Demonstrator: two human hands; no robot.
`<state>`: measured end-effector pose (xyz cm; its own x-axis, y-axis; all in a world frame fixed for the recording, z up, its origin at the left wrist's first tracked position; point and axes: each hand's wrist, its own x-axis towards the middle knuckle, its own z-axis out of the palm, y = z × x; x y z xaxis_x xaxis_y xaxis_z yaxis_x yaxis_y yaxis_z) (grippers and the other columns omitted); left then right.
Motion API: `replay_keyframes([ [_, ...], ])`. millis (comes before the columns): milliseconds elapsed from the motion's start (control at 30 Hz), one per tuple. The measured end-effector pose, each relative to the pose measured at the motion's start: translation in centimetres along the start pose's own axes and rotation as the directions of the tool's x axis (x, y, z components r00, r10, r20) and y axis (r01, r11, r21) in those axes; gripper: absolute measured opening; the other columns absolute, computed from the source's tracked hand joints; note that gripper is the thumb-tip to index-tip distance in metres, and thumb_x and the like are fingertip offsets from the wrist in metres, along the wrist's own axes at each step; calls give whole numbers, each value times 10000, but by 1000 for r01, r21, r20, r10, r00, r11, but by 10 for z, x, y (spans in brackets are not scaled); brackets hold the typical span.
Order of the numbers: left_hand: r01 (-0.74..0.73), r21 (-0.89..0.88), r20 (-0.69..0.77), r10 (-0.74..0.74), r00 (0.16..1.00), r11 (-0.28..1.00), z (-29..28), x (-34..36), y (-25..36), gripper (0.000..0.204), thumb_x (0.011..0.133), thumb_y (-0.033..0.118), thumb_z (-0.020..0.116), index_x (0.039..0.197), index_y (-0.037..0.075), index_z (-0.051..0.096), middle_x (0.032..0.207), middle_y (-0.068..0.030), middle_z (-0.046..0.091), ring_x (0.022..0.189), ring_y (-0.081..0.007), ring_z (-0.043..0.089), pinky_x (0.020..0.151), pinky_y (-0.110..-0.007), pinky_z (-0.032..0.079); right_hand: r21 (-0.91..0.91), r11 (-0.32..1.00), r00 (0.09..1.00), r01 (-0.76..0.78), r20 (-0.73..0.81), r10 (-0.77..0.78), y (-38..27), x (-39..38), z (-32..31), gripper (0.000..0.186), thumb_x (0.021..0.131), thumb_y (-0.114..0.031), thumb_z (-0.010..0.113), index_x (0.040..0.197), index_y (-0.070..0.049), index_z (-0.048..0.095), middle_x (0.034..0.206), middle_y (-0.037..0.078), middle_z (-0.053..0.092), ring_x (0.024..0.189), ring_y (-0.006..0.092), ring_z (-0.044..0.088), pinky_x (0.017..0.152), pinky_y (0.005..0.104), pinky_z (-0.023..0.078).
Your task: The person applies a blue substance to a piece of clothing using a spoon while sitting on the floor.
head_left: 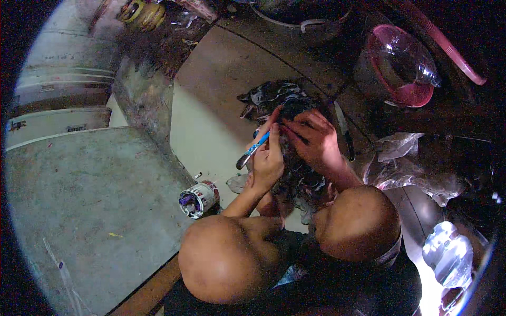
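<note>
My left hand is closed on a slim blue-handled tool with a dark, flattened lower end, held slanting. My right hand is beside it, fingers bent and pressed together at a dark item whose shape I cannot make out. Beneath both hands lies a crumpled heap of black, glossy material, like plastic, spread over the pale floor tile. A knife with a dark handle rests just right of my right hand. A round tin with purple contents stands left of my left arm, near my bare knee.
A pink-and-clear plastic container and long pink tube are upper right; crumpled clear plastic lies right. A dark pan and yellow gas cylinder are at the back. A grey slab fills the left, with an edge beside me.
</note>
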<state>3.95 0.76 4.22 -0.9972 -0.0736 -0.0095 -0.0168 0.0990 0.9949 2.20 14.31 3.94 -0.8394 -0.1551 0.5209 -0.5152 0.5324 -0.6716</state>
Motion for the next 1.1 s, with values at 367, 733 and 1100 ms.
replay_keyframes([
  [367, -141, 247, 42, 135, 990, 959, -12, 7, 0, 259, 942, 123, 462, 1077, -44, 606, 856, -60, 622, 678, -81, 501, 604, -225, 427, 60, 998, 997, -2, 75, -3, 9, -5, 6, 271, 685, -11, 681, 935, -37, 579, 886, 119, 539, 785, 297, 575, 645, 369, 490],
  [733, 176, 81, 107, -184, 977, 981, -24, 23, 14, 307, 953, 188, 469, 995, -69, 630, 802, -10, 615, 602, -26, 460, 520, -175, 393, 73, 990, 991, 125, 40, -128, 40, -26, 12, 288, 672, -61, 722, 935, -42, 605, 921, 113, 563, 822, 284, 579, 691, 380, 480],
  [1100, -19, 364, 104, -21, 994, 931, -26, 16, 26, 251, 928, 139, 496, 958, -69, 631, 909, -74, 664, 766, -72, 590, 666, -225, 471, 98, 990, 949, 99, 289, -124, 18, 4, -7, 305, 703, -127, 708, 1002, -124, 651, 1012, 77, 596, 921, 273, 573, 805, 357, 489],
])
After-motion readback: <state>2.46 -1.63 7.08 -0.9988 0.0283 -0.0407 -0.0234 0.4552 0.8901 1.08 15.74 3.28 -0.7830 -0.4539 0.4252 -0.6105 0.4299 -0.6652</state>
